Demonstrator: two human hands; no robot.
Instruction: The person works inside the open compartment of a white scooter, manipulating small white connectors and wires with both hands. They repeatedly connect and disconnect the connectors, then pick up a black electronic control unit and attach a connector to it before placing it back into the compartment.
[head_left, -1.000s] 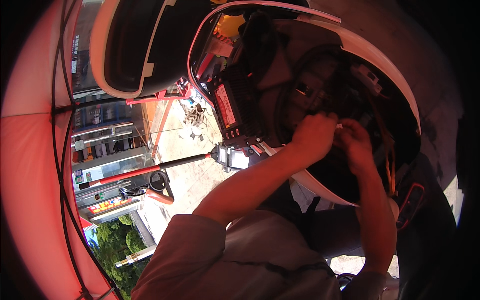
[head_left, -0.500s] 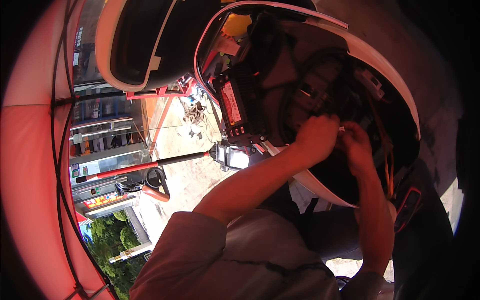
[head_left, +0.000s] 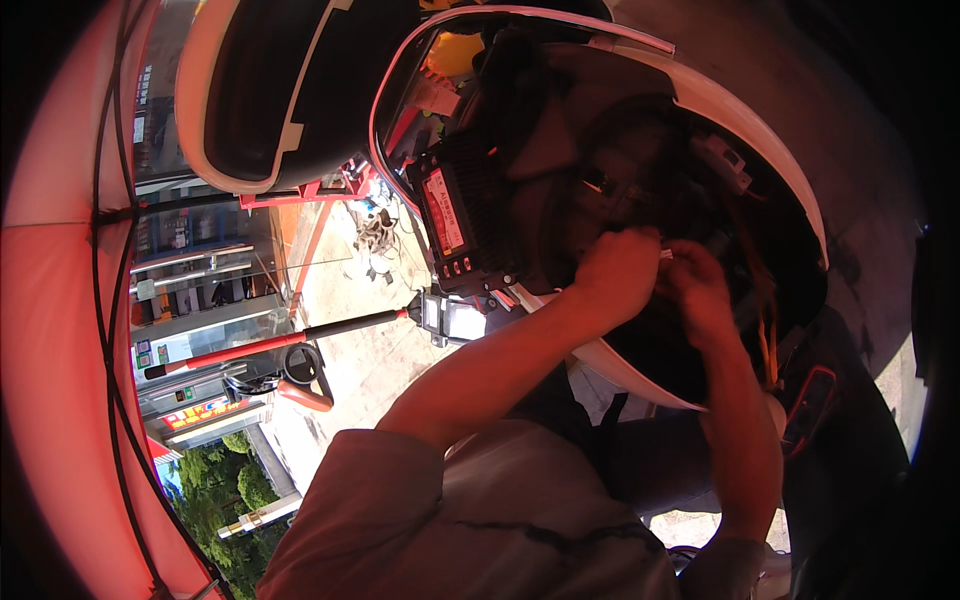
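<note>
Inside the dark cavity of a scooter-like body [head_left: 745, 108] with a pale rim, my hands meet close together, fingers bent. A small white piece, perhaps a wire connector [head_left: 667, 254], shows between their fingertips. My left hand [head_left: 618, 270] has its back towards me, and its fingertips are hidden. My right hand [head_left: 698, 285] is closed in a pinch at the white piece. Left of them sits a black finned box [head_left: 470, 225] with a red and white label. Orange wires [head_left: 768, 325] run down beside my right wrist.
A raised black-lined lid or seat [head_left: 310, 90] stands upper left. A yellow round part [head_left: 455, 52] lies at the cavity's far end. A pale connector block [head_left: 722, 160] sits along the right inner wall. A red-edged handheld device [head_left: 808, 410] is right of my forearm; a red-black pole [head_left: 300, 335] is left.
The whole view has shifted, so the scene sits slightly further left. My hands remain together at the white piece, with little change in their grip.
</note>
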